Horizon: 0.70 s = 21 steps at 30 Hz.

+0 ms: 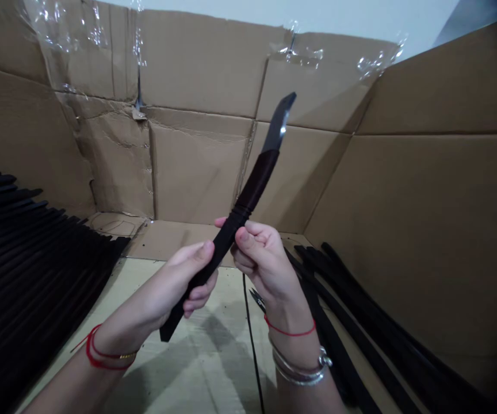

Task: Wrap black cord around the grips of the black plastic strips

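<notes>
Left hand is clamped low on this dark curved strip, up over the pale surface; looks light, stiffish, so grab there. Right hand is curled by the ridges, can't tell if gripping. Shiny tip is probably slick.

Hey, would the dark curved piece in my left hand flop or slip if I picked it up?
The dark curved piece is probably fairly stiff, since its upper end stands up unsupported beyond your left hand and right hand. Its grey tip might feel slippery, as it looks smooth and shiny. It seems unlikely to roll freely, given its bend.
</notes>
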Each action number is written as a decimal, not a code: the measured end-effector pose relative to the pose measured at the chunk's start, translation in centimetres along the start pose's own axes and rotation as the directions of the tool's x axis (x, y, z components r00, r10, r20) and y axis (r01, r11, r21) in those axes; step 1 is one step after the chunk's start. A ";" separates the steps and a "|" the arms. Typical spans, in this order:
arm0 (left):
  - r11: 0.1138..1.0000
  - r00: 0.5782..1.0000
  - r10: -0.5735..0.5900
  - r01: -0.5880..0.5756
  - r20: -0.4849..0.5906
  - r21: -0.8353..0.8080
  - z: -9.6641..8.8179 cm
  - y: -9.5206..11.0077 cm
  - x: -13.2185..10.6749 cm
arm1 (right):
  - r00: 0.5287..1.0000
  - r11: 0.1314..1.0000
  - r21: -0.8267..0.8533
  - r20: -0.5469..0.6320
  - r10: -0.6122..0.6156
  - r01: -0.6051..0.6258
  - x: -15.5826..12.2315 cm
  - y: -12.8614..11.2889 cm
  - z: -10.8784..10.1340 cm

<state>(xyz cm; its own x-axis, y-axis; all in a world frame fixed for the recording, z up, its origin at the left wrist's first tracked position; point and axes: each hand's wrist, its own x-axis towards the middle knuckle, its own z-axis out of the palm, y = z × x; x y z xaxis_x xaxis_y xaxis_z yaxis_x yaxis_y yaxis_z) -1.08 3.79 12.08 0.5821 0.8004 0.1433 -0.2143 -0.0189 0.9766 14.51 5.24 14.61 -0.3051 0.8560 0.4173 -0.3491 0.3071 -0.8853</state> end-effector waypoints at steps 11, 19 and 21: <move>0.948 0.931 -0.081 0.181 0.355 -0.260 -0.2 0.5 -0.4 | 0.993 0.990 -0.095 -0.049 -0.106 0.101 -0.4 0.0 1.1; 0.974 0.950 0.191 -0.153 -0.248 0.166 0.1 0.8 -0.1 | 0.989 0.988 -0.143 -0.128 -0.080 0.061 -0.2 -0.1 1.2; 0.997 0.987 0.078 -0.075 -0.143 0.031 0.1 0.6 0.2 | 0.985 0.997 -0.050 -0.159 -0.058 0.051 0.0 0.2 1.3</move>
<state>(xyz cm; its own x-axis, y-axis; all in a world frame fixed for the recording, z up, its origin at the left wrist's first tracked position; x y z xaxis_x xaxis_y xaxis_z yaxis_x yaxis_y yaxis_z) -1.01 3.91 12.73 0.4455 0.8738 0.1951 -0.2329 -0.0973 0.9676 13.28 4.74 14.71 -0.1390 0.8920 0.4301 -0.3193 0.3707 -0.8721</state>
